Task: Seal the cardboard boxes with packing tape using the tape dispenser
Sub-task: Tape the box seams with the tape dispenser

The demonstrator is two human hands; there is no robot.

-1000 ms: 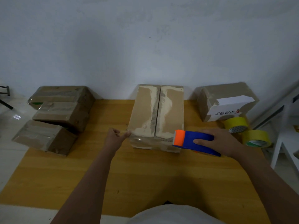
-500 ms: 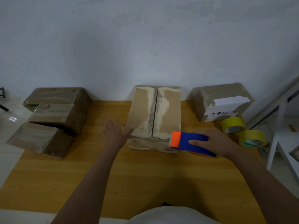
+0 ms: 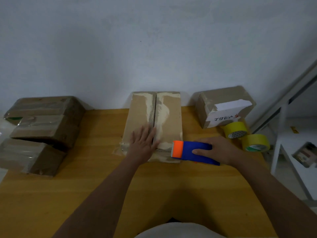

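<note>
Stacked brown cardboard boxes wrapped in clear tape (image 3: pixel 41 127) sit at the far left edge of the yellow-orange wooden worktop (image 3: pixel 96 194), three of them, partly hanging past the edge, lowest one nearest the front.

Mid worktop, against the pale grey wall (image 3: pixel 154 48): long brown cardboard box w/ two top flaps closed (image 3: pixel 169 117), seam running front to back, whitish torn patches along the seam. Box stands at the far edge, centre. Bit of clear tape shows at its front left corner.

Left hand (image 3: pixel 143 145) lies flat on top of that box near its front end, fingers straight & spread, tips at the seam, pressing the left flap; holds nothing.

Blue plastic tape dispenser w/ orange front end (image 3: pixel 192 152) is at the box's front right corner, orange end touching the box top edge, body pointing right. Right hand (image 3: pixel 217 150) grips the blue body from above, fingers curled round it.

Right of centre, far edge: squat brown cardboard box w/ white paper label (image 3: pixel 223 105), tilted, apart from the middle box. Just in front of it, near the right edge, two yellow tape rolls (image 3: pixel 247 136) side by side, touching. Beyond the right edge: white metal shelf frame (image 3: pixel 288 127), blurred.
</note>
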